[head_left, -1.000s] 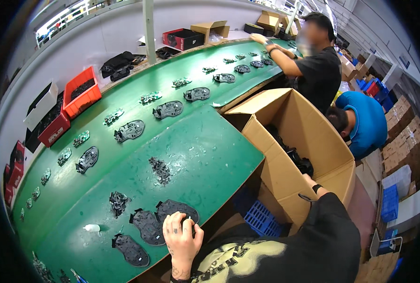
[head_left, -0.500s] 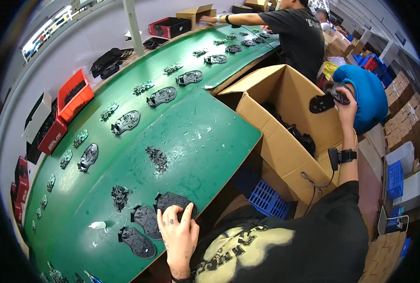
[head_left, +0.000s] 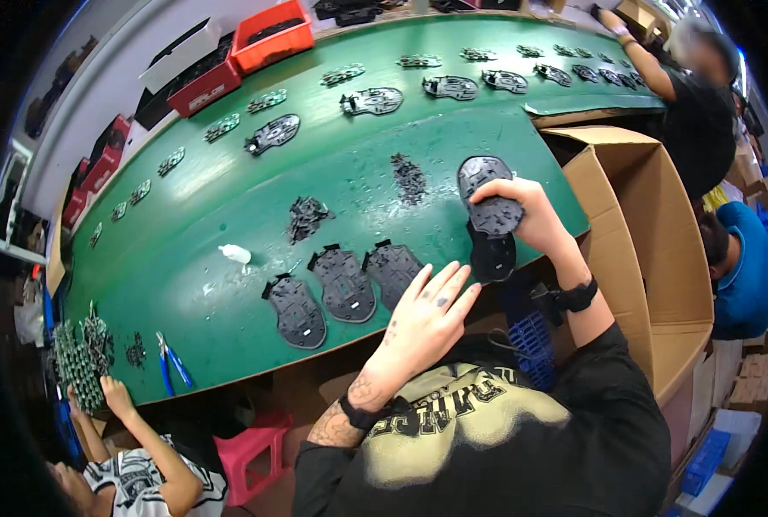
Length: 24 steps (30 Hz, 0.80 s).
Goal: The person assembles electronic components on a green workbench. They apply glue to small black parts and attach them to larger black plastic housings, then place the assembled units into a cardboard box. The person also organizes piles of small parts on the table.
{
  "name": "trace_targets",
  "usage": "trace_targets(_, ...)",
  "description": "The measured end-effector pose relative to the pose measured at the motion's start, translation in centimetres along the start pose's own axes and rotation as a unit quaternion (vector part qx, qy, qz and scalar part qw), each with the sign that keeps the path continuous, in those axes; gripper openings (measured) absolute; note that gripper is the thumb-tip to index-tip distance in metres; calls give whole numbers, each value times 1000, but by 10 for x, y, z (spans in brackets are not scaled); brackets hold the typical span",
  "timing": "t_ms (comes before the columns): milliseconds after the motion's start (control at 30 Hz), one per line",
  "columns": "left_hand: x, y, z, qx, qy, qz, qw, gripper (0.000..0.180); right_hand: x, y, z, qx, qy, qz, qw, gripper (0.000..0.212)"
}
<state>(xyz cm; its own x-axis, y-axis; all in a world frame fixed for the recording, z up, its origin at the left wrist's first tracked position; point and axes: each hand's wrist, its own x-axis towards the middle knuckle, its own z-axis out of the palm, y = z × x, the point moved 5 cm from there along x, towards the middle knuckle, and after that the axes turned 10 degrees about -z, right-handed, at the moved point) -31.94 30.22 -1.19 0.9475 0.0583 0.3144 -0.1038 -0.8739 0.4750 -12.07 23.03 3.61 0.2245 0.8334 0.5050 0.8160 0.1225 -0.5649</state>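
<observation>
Three black plastic shells, shaped like computer mouse bases, lie in a row along the near table edge: the left shell (head_left: 295,312), the middle shell (head_left: 344,284) and the right shell (head_left: 392,269). My left hand (head_left: 427,320) has its fingers stretched out over the near end of the right one, partly hiding it. Above the table's near edge, my right hand (head_left: 530,209) is closed on a few overlapping mouse base shells (head_left: 497,215); how many cannot be made out. Beyond the row are two piles of small black parts, a nearer pile (head_left: 306,217) and a farther pile (head_left: 409,179).
A white bottle (head_left: 235,253) and blue-handled pliers (head_left: 172,362) lie on the green table (head_left: 229,336). Mouse shells and circuit boards line the strip behind. An open cardboard box (head_left: 616,258) stands right. Other people work at both ends; a pink stool (head_left: 259,457) stands lower left.
My right hand has come from over the cardboard box to the table with the mouse base shells. My view has swung left, showing the pliers and the person at lower left.
</observation>
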Motion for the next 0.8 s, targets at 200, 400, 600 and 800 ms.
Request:
trace_targets(200, 7, -2, 27, 32, 16, -4, 999, 58, -15, 15, -29, -162, 93, 42, 981, 66)
trace_targets(400, 20, 0, 44, 31, 13, 37, 999, 64, -60, 19, -59, -199, 50, 335, 920, 36)
trace_targets(600, 28, -5, 29, 32, 35, 9, 999, 48, -67, 20, -40, -415, -39, 308, 855, 35)
trace_targets(800, 15, -19, 13, 25, 59, -38, 997, 37, -32, -12, -31, -225, 28, 339, 913, 33)
